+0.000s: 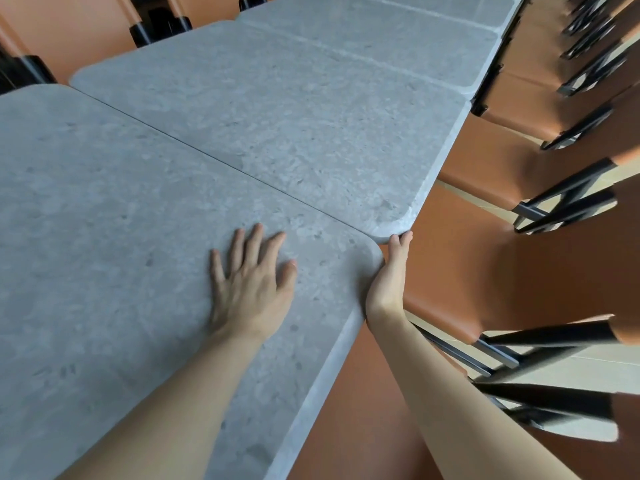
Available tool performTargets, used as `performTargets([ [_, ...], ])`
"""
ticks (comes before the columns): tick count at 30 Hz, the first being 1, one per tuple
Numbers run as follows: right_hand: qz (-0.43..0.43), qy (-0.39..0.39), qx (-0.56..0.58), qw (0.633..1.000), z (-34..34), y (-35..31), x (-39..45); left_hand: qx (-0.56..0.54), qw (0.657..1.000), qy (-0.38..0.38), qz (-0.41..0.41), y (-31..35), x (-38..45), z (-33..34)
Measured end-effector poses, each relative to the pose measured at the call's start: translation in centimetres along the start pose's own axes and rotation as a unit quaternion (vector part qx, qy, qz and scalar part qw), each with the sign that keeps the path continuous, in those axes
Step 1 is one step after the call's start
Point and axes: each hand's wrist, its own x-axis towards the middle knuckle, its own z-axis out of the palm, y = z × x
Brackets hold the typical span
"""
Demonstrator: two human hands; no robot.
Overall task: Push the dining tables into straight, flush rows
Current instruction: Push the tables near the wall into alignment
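Observation:
A row of grey stone-look dining tables runs away from me. The nearest table (104, 237) fills the lower left. The second table (277, 109) butts against it along a thin dark seam, and its right corner juts out a little past the nearest table's corner. A third table (381, 39) follows behind. My left hand (252, 285) lies flat on the nearest table top, fingers spread. My right hand (389, 275) presses against the rounded right corner of the nearest table, with its fingertips touching the second table's protruding corner.
Orange chairs with black metal frames (502, 271) line the right side close to the table edges, and one seat sits just below my right forearm. More orange chairs (86, 32) stand along the far left. Pale floor shows between the chair legs.

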Motion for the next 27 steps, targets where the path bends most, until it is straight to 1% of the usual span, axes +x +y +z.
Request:
performTargets([
  [2,-0.011,0.017,-0.017,1.000,0.0,0.1,0.2,-0.001,1.000,-0.001,0.001,0.1,0.0,-0.1],
  [3,-0.042,0.028,-0.062,0.997,0.0,-0.1,0.1,-0.001,1.000,-0.003,0.002,0.1,0.0,-0.1],
  [4,-0.097,0.026,-0.141,0.985,0.2,-0.3,-0.1,0.001,1.000,-0.006,0.002,0.2,-0.1,-0.2],
  [5,-0.165,0.004,-0.235,0.958,0.5,-0.1,-0.7,0.001,1.000,-0.007,0.002,0.2,-0.2,-0.2],
  [6,-0.231,-0.032,-0.324,0.917,1.0,0.3,-1.6,0.003,1.000,-0.010,0.001,0.3,-0.2,-0.3],
  [7,-0.275,-0.069,-0.401,0.871,1.7,0.7,-3.0,0.006,1.000,-0.015,-0.002,0.3,-0.1,-0.4],
  [8,-0.297,-0.093,-0.458,0.833,2.3,1.1,-4.3,0.008,1.000,-0.021,-0.006,0.3,-0.1,-0.5],
  [9,-0.308,-0.103,-0.498,0.804,2.6,1.5,-5.5,0.008,1.000,-0.026,-0.009,0.4,-0.1,-0.5],
  [11,-0.308,-0.097,-0.551,0.769,2.9,2.3,-7.0,0.011,1.000,-0.029,-0.006,0.5,-0.2,-0.6],
  [13,-0.299,-0.092,-0.566,0.763,2.9,2.2,-7.2,0.010,1.000,-0.027,-0.003,0.5,-0.2,-0.5],
  [16,-0.274,-0.104,-0.552,0.781,3.0,1.7,-7.2,-0.008,1.000,-0.014,0.002,0.2,0.2,-0.4],
  [18,-0.268,-0.101,-0.543,0.789,2.9,1.5,-7.4,-0.075,0.997,0.032,0.015,0.1,-0.1,-0.6],
  [20,-0.258,-0.105,-0.542,0.793,2.9,1.2,-7.5,-0.177,0.980,0.094,0.017,0.0,-1.0,-0.8],
  [21,-0.253,-0.114,-0.545,0.791,2.9,1.0,-7.5,-0.224,0.967,0.118,0.000,-0.1,-1.6,-0.9],
  [22,-0.248,-0.122,-0.549,0.789,2.9,0.8,-7.5,-0.268,0.953,0.139,-0.032,0.0,-2.4,-1.2],
  [23,-0.243,-0.129,-0.550,0.788,2.8,0.7,-7.4,-0.316,0.931,0.164,-0.080,0.0,-3.4,-1.6],
  [24,-0.239,-0.138,-0.550,0.788,2.8,0.5,-7.4,-0.379,0.896,0.182,-0.144,-0.1,-4.8,-2.1],
  [25,-0.235,-0.144,-0.549,0.789,2.7,0.3,-7.5,-0.443,0.853,0.189,-0.200,-0.2,-6.5,-2.5],
  [26,-0.232,-0.148,-0.553,0.787,2.7,0.1,-7.6,-0.491,0.818,0.185,-0.235,-0.6,-8.4,-2.8],
  [27,-0.228,-0.155,-0.561,0.781,2.6,-0.1,-7.8,-0.519,0.799,0.170,-0.254,-0.9,-10.7,-3.1],
])
